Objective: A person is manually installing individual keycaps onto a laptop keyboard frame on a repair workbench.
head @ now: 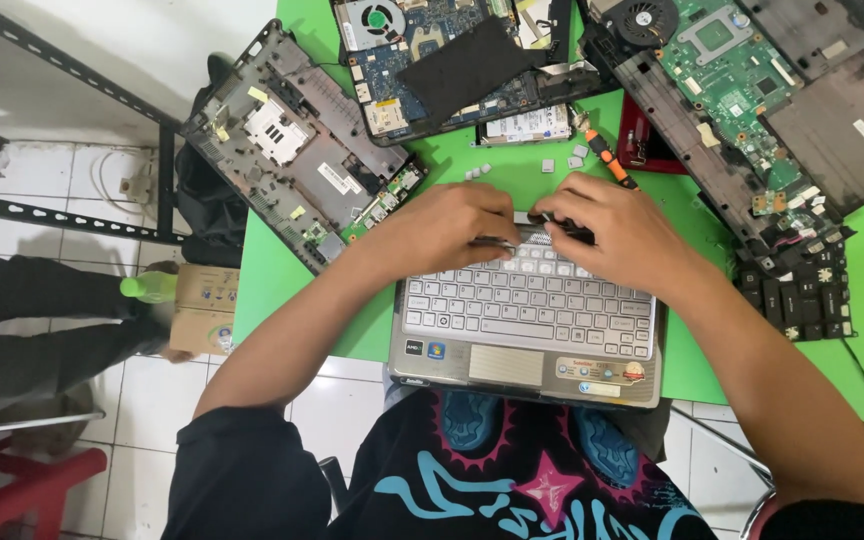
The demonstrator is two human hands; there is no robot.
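A silver laptop base (527, 360) with a pale keyboard (527, 300) lies at the near edge of a green table (272, 280). My left hand (447, 230) rests on the keyboard's far edge, fingers curled and pinching a thin dark strip there. My right hand (607, 225) sits beside it, fingertips closed on the same dark strip at the top row of keys. The strip between the hands is mostly hidden. Several loose grey key caps (552, 162) lie just beyond the hands.
Opened laptop shells surround the work: a grey chassis (287, 140) at left, a blue circuit board with fan (432, 60) at the back, a green board in a black case (752, 90) at right. An orange-handled screwdriver (607, 160) and a loose black keyboard (802, 295) lie nearby.
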